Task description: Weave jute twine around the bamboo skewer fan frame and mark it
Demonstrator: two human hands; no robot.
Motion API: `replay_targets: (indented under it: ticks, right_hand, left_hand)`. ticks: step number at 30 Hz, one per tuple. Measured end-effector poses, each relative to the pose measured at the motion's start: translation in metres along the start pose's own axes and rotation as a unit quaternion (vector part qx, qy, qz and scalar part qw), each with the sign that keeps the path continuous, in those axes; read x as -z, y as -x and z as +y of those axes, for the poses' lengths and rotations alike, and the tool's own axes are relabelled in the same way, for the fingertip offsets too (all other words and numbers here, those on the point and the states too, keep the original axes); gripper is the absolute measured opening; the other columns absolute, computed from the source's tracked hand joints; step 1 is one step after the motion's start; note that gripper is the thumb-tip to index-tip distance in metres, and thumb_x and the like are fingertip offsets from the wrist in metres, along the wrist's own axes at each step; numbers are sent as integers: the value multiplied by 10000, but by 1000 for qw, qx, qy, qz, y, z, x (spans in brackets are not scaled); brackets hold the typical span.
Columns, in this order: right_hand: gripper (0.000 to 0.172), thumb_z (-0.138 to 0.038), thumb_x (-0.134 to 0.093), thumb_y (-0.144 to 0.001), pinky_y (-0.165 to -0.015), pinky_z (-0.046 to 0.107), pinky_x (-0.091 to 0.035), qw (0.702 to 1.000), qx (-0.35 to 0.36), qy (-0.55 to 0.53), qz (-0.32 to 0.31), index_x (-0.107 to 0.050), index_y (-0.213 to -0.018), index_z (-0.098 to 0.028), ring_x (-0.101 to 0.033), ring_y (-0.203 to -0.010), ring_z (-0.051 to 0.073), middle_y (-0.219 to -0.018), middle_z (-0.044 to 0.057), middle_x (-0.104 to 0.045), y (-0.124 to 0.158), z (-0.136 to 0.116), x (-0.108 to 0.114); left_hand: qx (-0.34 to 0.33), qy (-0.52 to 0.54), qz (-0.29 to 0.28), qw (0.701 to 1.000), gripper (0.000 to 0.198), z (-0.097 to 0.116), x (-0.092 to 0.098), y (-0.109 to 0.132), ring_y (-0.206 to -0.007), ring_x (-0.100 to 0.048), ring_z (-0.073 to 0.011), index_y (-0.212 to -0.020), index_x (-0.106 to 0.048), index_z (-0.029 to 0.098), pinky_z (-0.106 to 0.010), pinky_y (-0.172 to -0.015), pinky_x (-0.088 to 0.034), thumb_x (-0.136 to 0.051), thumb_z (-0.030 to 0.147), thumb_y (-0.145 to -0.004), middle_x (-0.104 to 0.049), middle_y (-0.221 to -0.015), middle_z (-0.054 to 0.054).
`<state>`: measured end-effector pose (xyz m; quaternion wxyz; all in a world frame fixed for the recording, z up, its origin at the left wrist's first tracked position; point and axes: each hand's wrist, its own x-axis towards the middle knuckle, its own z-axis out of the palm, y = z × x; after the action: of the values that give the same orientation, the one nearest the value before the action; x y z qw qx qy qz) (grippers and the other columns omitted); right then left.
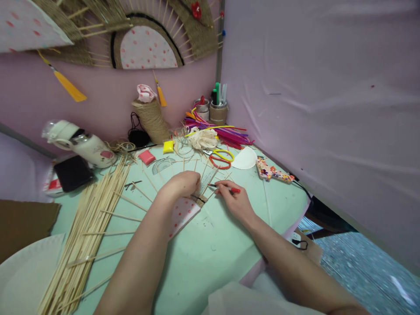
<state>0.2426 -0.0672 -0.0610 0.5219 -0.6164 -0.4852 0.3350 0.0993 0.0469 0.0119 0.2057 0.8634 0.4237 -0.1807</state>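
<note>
On the green tabletop lies a half-round fan piece (184, 213) with pink dotted cloth, thin sticks spreading out from it. My left hand (187, 183) is over its upper part, fingers bent down on a clear ruler (208, 176) laid along the sticks. The left forearm hides part of the fan. My right hand (233, 199) is closed around a red pen (235, 190), its tip pointing left at a stick beside the ruler. A dark band shows at the fan's right end, under the left hand.
Left: a bundle of sticks (93, 223), white bottle (88, 146), black box (74, 173). Behind: twine roll (151, 120), yellow packet (168, 146), pink packet (146, 157), scissors (220, 162), pipe cleaners (229, 134). Right: white half-circle (245, 158), flowered glue gun (271, 169) with a cord.
</note>
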Motion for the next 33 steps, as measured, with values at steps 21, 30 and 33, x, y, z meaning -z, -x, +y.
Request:
replay_targets:
  ticks: [21,30,33]
  right_hand:
    - [269,-384,-494,-852,-655,267,-466,1000,-10,-4,16,-660,-859,-172,-616,-665,162,-694,25,-666,0,0,0]
    - [268,-381,-487,-858,-674,275,-468,1000,3,6,6,-661,-877,-178,-622,-689,168,-714,29,-677,1,-2,0]
    - [269,-384,-488,-855,-653,273,-471,1000,0,14,17,-662,-842,-179,-613,-659,164,-681,24,-665,2,-2,1]
  left_hand:
    - [10,3,-15,1000,236,-1,0,-1,-598,-592,-167,-843,-653,182,-255,-554,-393,-497,140,-671,-686,-768,-60]
    - [3,-9,-7,1000,193,-1,0,-1,-576,-563,-147,-812,-640,176,-240,-504,-346,-503,155,-677,-672,-744,-56]
    - [1,-13,-4,1000,188,-1,0,-2,-596,-568,-151,-808,-638,176,-240,-512,-346,-506,157,-674,-671,-748,-58]
